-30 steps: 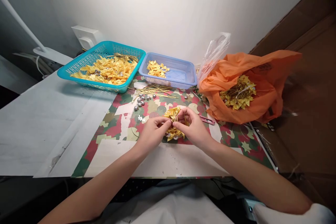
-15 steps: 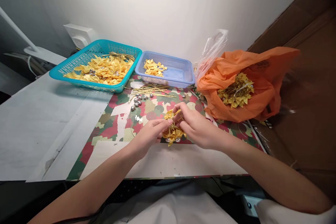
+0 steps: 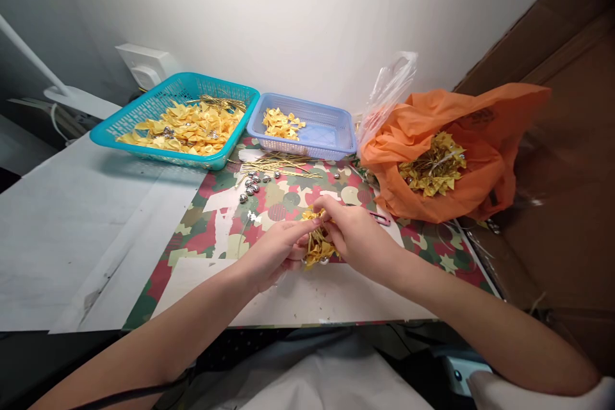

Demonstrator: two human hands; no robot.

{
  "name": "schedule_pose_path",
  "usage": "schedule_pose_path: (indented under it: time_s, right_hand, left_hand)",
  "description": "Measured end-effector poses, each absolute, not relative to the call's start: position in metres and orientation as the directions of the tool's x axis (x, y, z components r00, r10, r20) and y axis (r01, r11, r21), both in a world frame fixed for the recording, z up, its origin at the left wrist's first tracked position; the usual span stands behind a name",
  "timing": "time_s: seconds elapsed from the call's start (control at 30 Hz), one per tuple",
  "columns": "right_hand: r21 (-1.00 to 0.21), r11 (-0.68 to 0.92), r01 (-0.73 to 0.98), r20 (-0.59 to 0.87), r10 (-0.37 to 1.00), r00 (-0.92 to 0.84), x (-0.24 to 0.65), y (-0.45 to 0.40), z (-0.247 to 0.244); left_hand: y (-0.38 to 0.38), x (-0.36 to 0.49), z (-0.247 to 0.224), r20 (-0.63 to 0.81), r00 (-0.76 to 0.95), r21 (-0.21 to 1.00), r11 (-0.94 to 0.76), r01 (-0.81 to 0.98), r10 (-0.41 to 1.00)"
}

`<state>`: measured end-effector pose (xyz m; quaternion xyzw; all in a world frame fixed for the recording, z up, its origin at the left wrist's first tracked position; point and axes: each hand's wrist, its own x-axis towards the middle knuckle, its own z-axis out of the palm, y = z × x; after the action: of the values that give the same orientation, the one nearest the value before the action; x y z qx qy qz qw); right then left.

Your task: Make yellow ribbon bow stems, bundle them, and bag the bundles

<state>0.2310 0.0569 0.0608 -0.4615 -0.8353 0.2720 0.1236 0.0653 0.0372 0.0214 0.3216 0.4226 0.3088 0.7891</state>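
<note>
Between my hands, low over the table, is a bunch of yellow ribbon flowers (image 3: 319, 248) with gold wire stems and silver bells at its lower edge. My left hand (image 3: 277, 248) is closed around the bunch's left side, its thumb laid across the stems. The thumb and fingers of my right hand (image 3: 358, 237) pinch together at the top right of the same bunch, close to the left thumb. What exactly the right fingertips grip is partly hidden. Several loose silver bells (image 3: 252, 186) and a heap of gold wire stems (image 3: 283, 164) lie beyond my hands.
A teal basket (image 3: 225, 157) holds yellow flower pieces and gold stems. Beside it stands a blue basket (image 3: 331, 150) with fewer pieces. An orange bag (image 3: 490, 166) at right contains a wired yellow bunch. A pink clip-like object (image 3: 381, 218) lies past my right hand.
My right hand has turned, with its fingers drawn in closer to the left thumb. My left fingers have wrapped further around the bunch. The pink object has come into view.
</note>
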Motion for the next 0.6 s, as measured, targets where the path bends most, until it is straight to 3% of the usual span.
schedule_pose_path:
  time_s: [0.43,0.6]
  right_hand:
    - [-0.606,0.391,0.693,0.031,0.881,-0.471,0.241,0.055,0.045]
    - [-0.591,0.414,0.692,0.052,0.876,-0.480,0.241,0.054,0.040]
  left_hand:
    - [0.037,0.071,0.021,-0.527,0.410,0.728,0.645,-0.235,0.744]
    - [0.036,0.073,0.015,-0.487,0.428,0.768,0.606,-0.206,0.762]
